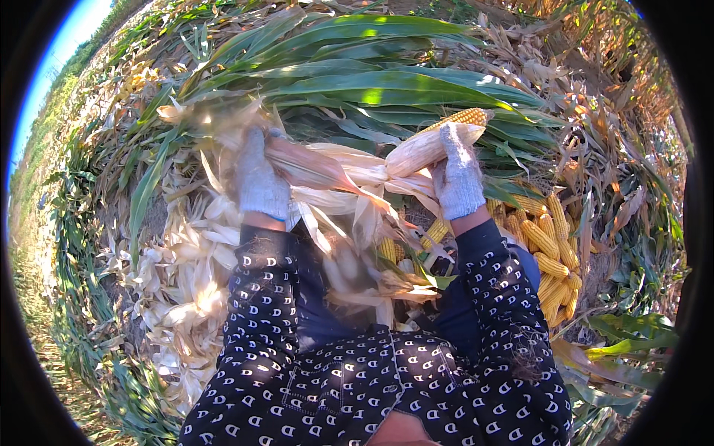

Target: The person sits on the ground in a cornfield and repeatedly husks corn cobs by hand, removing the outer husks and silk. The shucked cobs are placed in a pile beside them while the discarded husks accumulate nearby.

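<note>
My right hand (460,175), in a pale knit glove, grips a corn ear (466,117) still partly wrapped in dry husk. Yellow kernels show along its upper side and tip, which points up to the right. My left hand (261,175), gloved the same way and slightly blurred, is closed around dry husk leaves (309,167). These pale leaves stretch between the two hands, and some hang down toward my lap. Beyond both hands lie long green corn leaves (357,83).
Husked yellow corn ears (549,245) are heaped beside my right forearm, and a few more ears (434,233) lie between my legs. Loose pale husks (195,312) cover the ground to my left. Dry stalks (591,111) stand or lie at the far right.
</note>
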Demonstrator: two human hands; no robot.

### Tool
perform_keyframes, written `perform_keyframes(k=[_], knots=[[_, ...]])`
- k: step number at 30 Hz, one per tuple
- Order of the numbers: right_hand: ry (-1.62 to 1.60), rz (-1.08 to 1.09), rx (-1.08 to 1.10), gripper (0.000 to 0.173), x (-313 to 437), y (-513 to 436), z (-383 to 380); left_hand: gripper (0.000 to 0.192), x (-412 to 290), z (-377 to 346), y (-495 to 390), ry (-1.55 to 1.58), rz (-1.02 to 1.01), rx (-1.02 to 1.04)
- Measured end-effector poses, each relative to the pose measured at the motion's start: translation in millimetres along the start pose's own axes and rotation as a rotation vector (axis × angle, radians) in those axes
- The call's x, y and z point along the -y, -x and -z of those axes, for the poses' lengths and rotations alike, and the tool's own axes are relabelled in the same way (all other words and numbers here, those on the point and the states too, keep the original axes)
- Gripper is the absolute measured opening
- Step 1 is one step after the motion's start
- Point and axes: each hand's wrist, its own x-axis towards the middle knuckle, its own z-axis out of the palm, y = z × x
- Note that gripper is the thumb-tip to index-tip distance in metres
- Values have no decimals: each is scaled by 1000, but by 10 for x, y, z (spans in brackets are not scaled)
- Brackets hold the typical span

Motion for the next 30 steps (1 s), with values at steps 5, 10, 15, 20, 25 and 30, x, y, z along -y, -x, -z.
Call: perform_keyframes(k=[5,10,15,20,25,30], knots=[[417,257,45,40,-43,-21,76,31,-126,106,-109,45,-83,68],[622,258,158,50,-182,74,76,48,-212,208,-241,63,-359,66],[646,96,263,50,-364,163,-14,78,254,29,-6,226,137,140],[675,108,337,48,-466,324,-193,33,875,-97,536,-366,175,611],[734,18,358,46,-505,571,-300,43,847,-204,881,-214,356,471],[789,303,369,29,-479,644,-304,40,820,-243,931,-285,242,372]])
